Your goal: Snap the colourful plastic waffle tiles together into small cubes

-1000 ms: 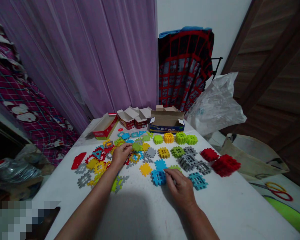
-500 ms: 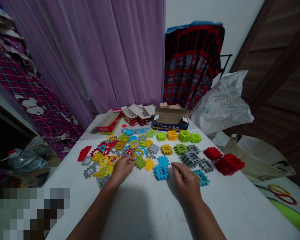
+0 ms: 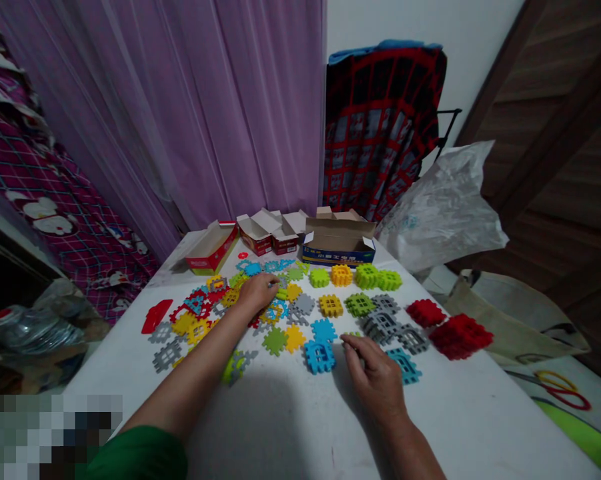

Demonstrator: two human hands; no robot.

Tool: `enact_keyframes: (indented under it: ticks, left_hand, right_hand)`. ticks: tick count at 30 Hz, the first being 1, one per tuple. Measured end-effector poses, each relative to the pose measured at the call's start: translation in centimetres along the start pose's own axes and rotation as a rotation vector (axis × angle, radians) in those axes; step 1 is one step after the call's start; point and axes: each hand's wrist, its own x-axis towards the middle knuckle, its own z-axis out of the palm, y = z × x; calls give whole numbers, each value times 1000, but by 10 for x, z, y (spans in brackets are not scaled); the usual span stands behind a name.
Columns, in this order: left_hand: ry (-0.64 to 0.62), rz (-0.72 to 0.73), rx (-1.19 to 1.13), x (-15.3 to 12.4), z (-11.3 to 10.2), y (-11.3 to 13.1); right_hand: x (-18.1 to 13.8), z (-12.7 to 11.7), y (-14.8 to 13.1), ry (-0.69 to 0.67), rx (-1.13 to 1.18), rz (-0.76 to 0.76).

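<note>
My left hand (image 3: 258,293) reaches into a loose heap of colourful plastic building pieces with toothed edges. Its fingers are drawn together over the pieces; whatever they hold is hidden. On the near side of the heap lie a green toothed piece (image 3: 275,341) and a yellow one (image 3: 295,339). My right hand (image 3: 376,373) rests on the table with curled fingers, and I cannot make out anything in them. To its left are a blue window-like stack (image 3: 319,357) and a flat blue piece (image 3: 323,329); another blue piece (image 3: 405,365) lies at its right.
Sorted stacks stand to the right: yellow (image 3: 331,306), green (image 3: 359,305), grey (image 3: 381,325) and red (image 3: 461,337). Along the back are a blue carton (image 3: 338,254), a red carton (image 3: 213,251) and smaller boxes (image 3: 285,245). A plastic bag (image 3: 443,207) hangs beyond the right edge.
My left hand has moved forward and slightly right, from beside the green piece to deeper in the heap. My right hand stays nearly in place. The view has shifted slightly.
</note>
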Motion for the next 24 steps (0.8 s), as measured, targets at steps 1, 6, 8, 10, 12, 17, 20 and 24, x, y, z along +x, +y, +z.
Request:
enact_keyframes:
  ticks: [1, 6, 8, 10, 12, 17, 20, 24]
  left_hand:
    - [-6, 1, 1, 13, 3, 2]
    - [-60, 32, -5, 62, 18, 9]
    - [-74, 56, -5, 73, 23, 9]
    - [-82, 70, -5, 79, 27, 5]
    - [-89, 82, -3, 80, 29, -3]
    - [-101, 153, 13, 70, 28, -18]
    - [-98, 192, 33, 69, 29, -12]
    - [-120, 204, 79, 81, 36, 9]
  right_hand:
    - [0, 0, 0, 1, 3, 0]
    - [0, 0, -3, -14, 28, 20]
    - [0, 0, -4, -25, 32, 26]
    - [0, 0, -4, -31, 31, 27]
    - [0, 0, -5, -33, 32, 27]
    - [-1, 3, -9, -66, 57, 17]
    - [-1, 4, -10, -74, 60, 4]
    - [-1, 2, -8, -59, 44, 4]
